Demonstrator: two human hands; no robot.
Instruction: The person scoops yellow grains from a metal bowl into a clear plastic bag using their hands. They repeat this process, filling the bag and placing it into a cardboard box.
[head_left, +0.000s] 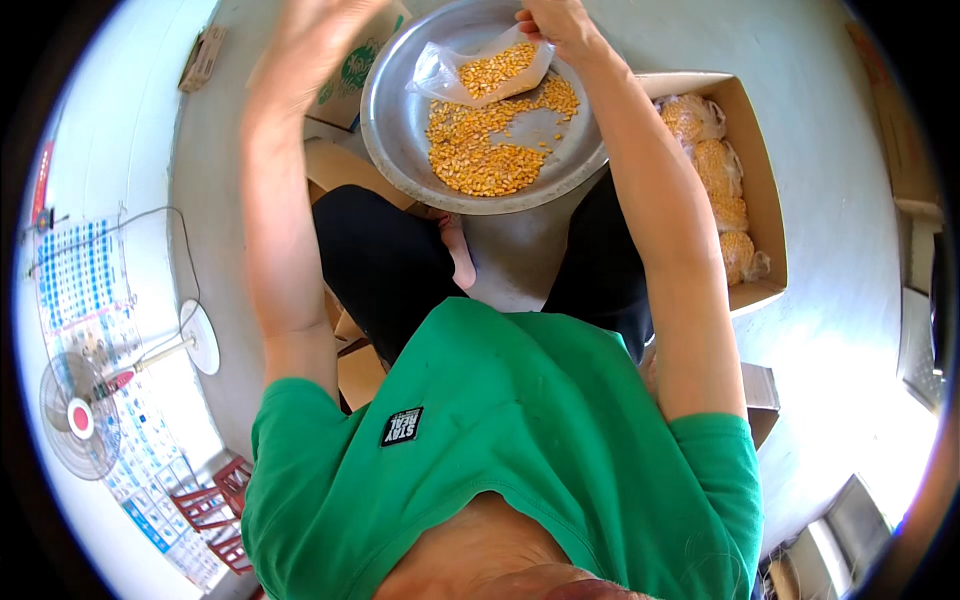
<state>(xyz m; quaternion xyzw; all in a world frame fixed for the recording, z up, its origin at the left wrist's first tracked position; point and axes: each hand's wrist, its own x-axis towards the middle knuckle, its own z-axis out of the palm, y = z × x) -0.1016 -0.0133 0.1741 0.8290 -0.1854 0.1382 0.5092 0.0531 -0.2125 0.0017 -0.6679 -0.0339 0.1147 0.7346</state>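
Observation:
A wide metal basin (390, 142) stands before me with loose yellow corn kernels (487, 161) spread over its bottom. Inside it rests a clear plastic bag (435, 71), partly filled with kernels and tilted on its side. My right hand (559, 26) pinches the bag's upper right edge at the basin's far side. Blurred and partly cut off by the top edge, my left hand (330, 15) is raised to the left of the basin, over a carton; its fingers are out of the picture.
On the right, an open cardboard box (765, 247) holds several knotted bags of corn (716, 169). A printed carton (352, 75) stands left of the basin, with brown cardboard (356, 169) below it. Farther left are a standing fan (81, 418) with a cable and red chairs (202, 510).

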